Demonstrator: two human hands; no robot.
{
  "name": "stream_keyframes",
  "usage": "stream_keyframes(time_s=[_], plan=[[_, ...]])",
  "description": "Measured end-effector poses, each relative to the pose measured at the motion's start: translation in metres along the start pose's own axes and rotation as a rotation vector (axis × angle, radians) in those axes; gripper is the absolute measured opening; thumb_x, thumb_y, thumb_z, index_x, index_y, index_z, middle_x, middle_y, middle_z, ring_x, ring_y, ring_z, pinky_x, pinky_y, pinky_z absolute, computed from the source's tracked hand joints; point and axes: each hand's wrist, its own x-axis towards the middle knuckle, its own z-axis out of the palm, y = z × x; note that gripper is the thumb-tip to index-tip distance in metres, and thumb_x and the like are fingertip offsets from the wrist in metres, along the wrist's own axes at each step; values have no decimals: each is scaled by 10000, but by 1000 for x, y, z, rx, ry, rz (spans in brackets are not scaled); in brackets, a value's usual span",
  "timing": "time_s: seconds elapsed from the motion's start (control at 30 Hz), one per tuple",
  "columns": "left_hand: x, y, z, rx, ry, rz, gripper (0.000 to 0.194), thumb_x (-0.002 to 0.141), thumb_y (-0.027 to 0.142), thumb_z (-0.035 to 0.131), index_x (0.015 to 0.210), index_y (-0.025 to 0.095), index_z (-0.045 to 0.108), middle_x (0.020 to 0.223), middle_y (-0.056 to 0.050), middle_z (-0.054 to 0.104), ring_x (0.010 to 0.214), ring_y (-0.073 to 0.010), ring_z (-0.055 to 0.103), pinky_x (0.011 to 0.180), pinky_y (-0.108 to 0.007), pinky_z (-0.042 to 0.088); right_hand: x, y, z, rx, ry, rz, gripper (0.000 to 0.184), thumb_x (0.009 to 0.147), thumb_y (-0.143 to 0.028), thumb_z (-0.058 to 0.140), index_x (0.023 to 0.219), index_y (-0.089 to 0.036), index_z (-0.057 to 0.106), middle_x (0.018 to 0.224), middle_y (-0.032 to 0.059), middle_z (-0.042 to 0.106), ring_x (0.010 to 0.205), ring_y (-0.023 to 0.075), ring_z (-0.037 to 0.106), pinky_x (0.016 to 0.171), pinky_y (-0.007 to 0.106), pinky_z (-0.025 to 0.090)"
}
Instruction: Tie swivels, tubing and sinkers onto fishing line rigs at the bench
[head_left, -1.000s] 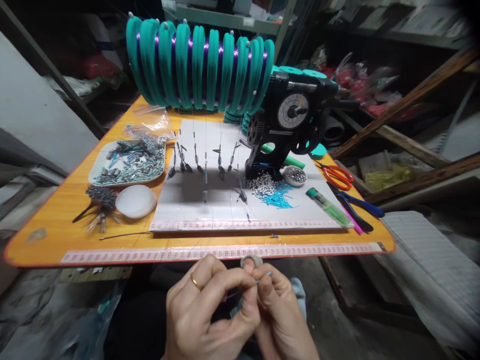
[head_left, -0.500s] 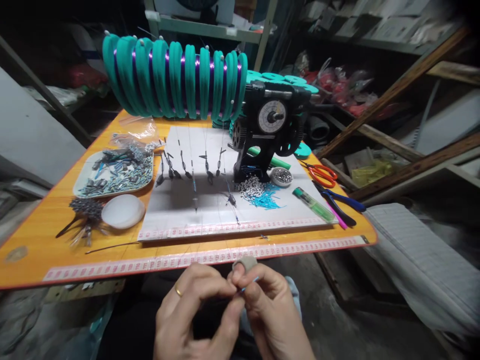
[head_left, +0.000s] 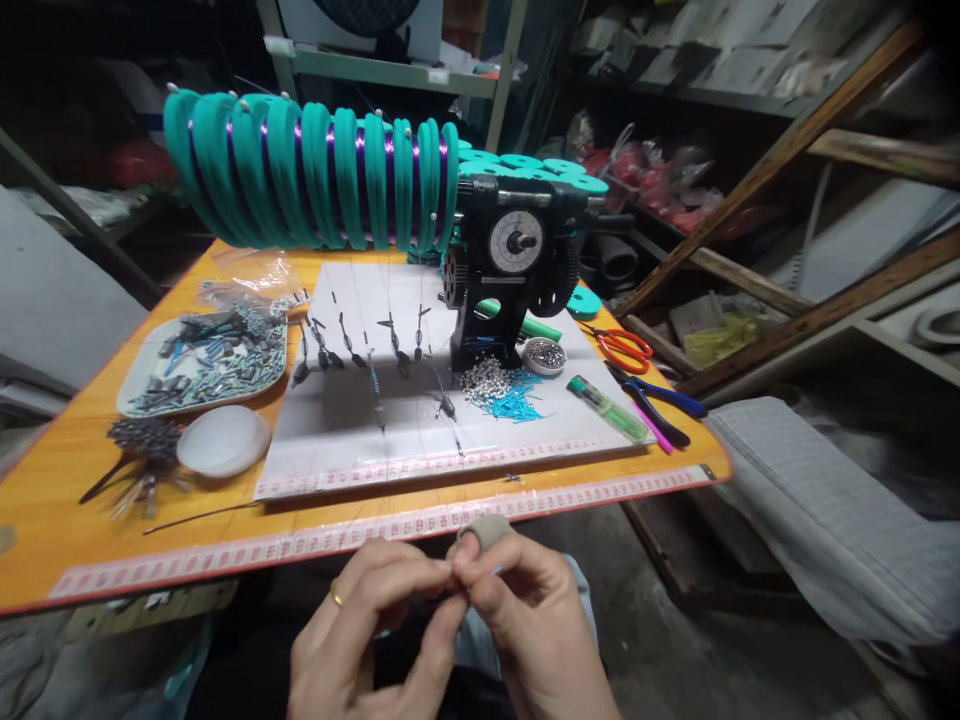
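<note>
Beyond the table's front edge, my left hand [head_left: 367, 630] and my right hand [head_left: 529, 620] meet fingertip to fingertip. My right thumb and forefinger pinch a thin blue tube [head_left: 498, 570], almost wholly covered by the fingers. The left thumb and forefinger are closed at the same spot; what they grip is hidden. A gold ring [head_left: 337, 593] is on the left hand, and a grey wrap [head_left: 486, 529] shows around a fingertip between the hands. Nearest to them lies a printed measuring tape [head_left: 360, 532] along the table edge. Fishing rigs with dark sinkers [head_left: 447, 406] lie on the white board [head_left: 337, 420].
Teal foam spools [head_left: 281, 170] wound with purple line overhang the board beside a black geared stand [head_left: 487, 310]. White beads [head_left: 486, 380], blue tubes [head_left: 517, 402], orange scissors [head_left: 626, 350] and blue-handled pliers [head_left: 660, 395] lie rightward. A parts tray [head_left: 129, 385] and white bowl [head_left: 223, 440] stand left.
The view has shifted, so the table sits slightly lower and further left. The blue tube, plainly visible before, is now mostly covered by my fingers. Both hands remain together.
</note>
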Motion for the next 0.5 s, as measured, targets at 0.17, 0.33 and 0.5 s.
stream_keyframes(time_s=[0.17,0.33,0.5], plan=[[0,-1,-2,54,-36,37,269,783,-38,633,889,207,610,753,8,621,613,-124,650,496,-197,537,1,1,-4,-135,-29,-80,58,748,-320,856,774,-285,819,804,20,754,823,164,693,791,263,539],[3,1,2,27,-22,-22,232,806,-11,583,831,219,564,706,20,580,572,-120,615,483,-198,516,0,2,3,-46,4,-22,104,708,-333,882,726,-268,804,768,16,748,813,162,686,802,265,539],[2,2,4,-5,-7,-17,239,802,-15,577,834,221,564,706,21,581,595,-120,628,551,-195,559,-2,2,12,91,49,38,194,635,-319,928,636,-236,752,696,-9,696,710,119,620,774,236,511]])
